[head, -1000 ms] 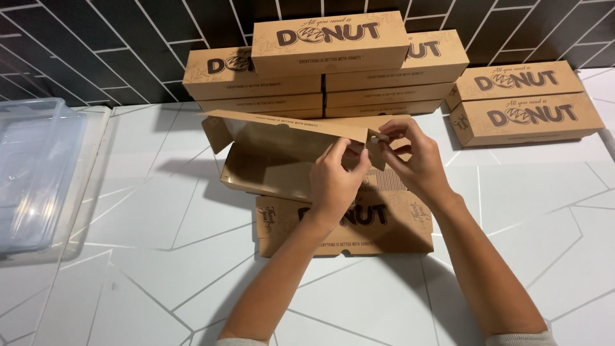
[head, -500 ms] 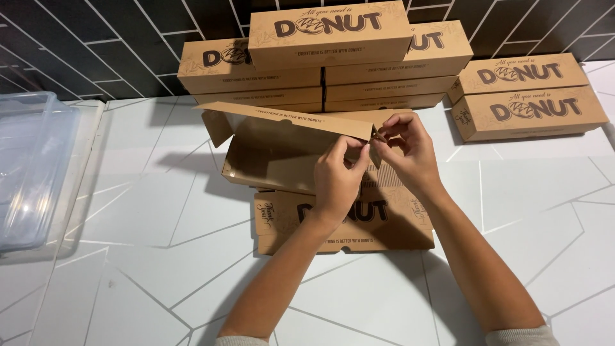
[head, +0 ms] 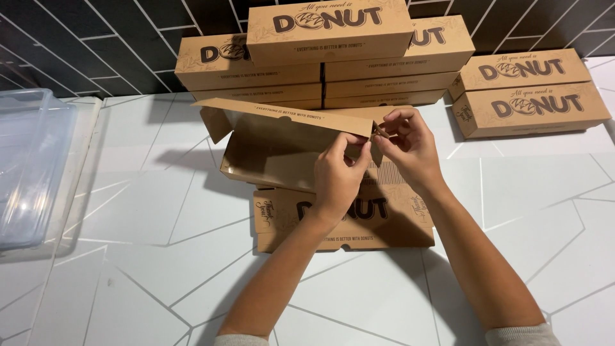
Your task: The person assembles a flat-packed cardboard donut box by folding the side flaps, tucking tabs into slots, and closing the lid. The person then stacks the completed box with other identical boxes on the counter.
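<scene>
Both hands pinch the right end of a half-folded brown card box (head: 282,154)

The box is thin matte kraft card, long and rectangular, its lid (head: 288,115) tilted up and its end flaps loose; it sits on a flat printed blank (head: 346,224) of the same card, on a glossy white tiled counter (head: 160,256). The left hand (head: 338,179) has thumb and fingers closed on the box's right end wall. The right hand (head: 410,144) pinches a small flap at that corner between thumb and forefinger, other fingers curled. Closed boxes (head: 327,45) are stacked behind, a clear plastic tub (head: 32,160) at left
</scene>
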